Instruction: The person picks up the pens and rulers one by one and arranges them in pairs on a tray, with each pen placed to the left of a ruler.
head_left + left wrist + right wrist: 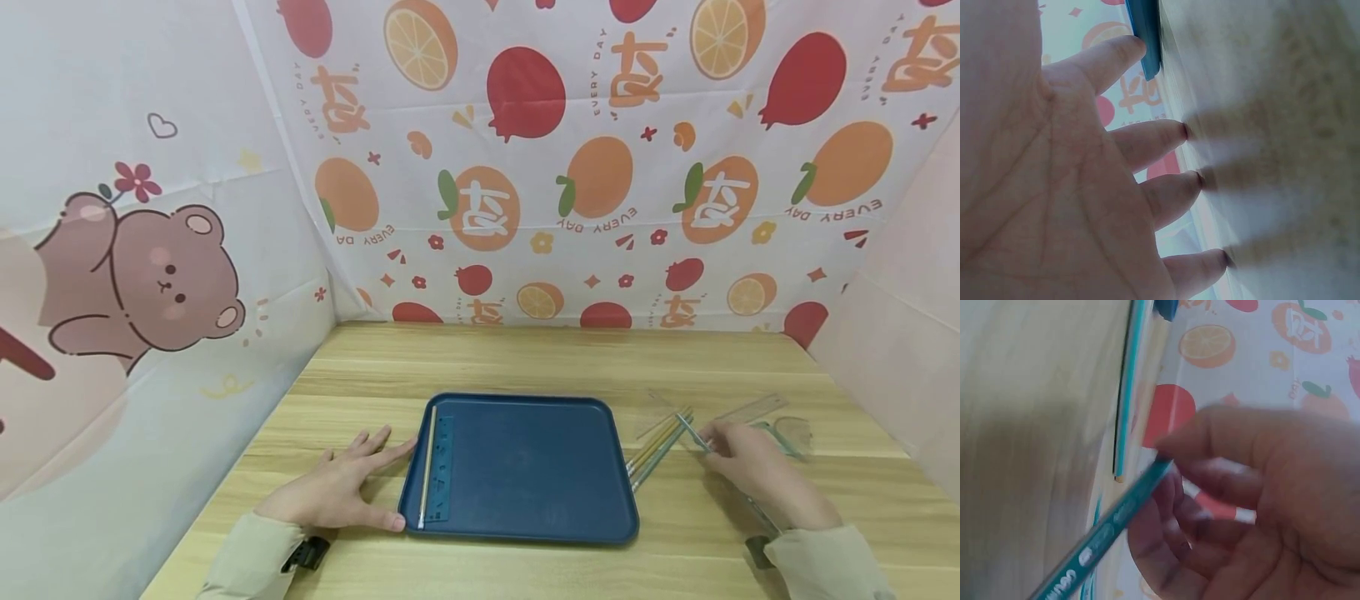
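Observation:
A dark blue tray lies flat on the table. Along its left side are a blue ruler and a slim pale pencil. My left hand is spread beside the tray, its thumb and index finger touching the left rim and the other fingertips resting on the table. To the tray's right, my right hand pinches a green pencil between thumb and fingers, holding it at a slant. Several yellow and green pencils lie in a bunch with their ends on the tray's right rim.
Behind the right hand lie a clear ruler and a clear rounded piece with a green edge, partly hidden by the hand. Another faint transparent piece sits behind the bunch. Printed cloth walls border the wooden table.

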The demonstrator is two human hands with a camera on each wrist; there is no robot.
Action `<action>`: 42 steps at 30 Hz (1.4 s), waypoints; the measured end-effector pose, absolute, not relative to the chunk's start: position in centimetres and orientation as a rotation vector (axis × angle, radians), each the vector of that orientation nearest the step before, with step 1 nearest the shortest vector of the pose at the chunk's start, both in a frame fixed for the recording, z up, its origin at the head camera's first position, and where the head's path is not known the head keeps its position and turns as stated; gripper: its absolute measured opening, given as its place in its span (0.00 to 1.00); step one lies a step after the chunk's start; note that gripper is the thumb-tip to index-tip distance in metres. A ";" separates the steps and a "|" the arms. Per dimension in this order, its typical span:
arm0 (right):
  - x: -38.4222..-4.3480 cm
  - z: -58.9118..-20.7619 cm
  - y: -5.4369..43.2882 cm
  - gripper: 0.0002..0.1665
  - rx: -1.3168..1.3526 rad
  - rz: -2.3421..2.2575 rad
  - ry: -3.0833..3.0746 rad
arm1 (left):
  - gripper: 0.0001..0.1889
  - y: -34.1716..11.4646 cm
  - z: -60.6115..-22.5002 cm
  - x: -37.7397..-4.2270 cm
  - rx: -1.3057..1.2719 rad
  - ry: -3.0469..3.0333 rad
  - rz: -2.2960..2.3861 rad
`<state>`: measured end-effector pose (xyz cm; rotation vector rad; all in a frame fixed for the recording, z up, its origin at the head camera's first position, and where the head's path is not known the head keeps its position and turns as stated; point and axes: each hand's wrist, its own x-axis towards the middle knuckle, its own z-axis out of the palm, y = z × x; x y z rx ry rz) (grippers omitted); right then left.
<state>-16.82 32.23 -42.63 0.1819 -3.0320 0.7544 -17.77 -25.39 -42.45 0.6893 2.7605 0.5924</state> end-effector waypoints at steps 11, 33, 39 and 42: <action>-16.5 -42.5 32.1 0.14 0.329 0.794 -2.992 | 0.58 -25.5 -42.5 -17.9 0.681 2.748 0.615; -16.6 -41.5 31.6 0.22 0.277 0.649 -2.923 | 0.58 -25.4 -42.2 -17.7 0.644 2.741 0.590; -16.9 -41.2 31.4 0.23 0.286 0.629 -2.905 | 0.58 -25.4 -42.3 -17.8 0.653 2.744 0.589; -17.1 -41.0 31.3 0.25 0.276 0.625 -2.909 | 0.58 -25.5 -42.3 -17.8 0.662 2.745 0.594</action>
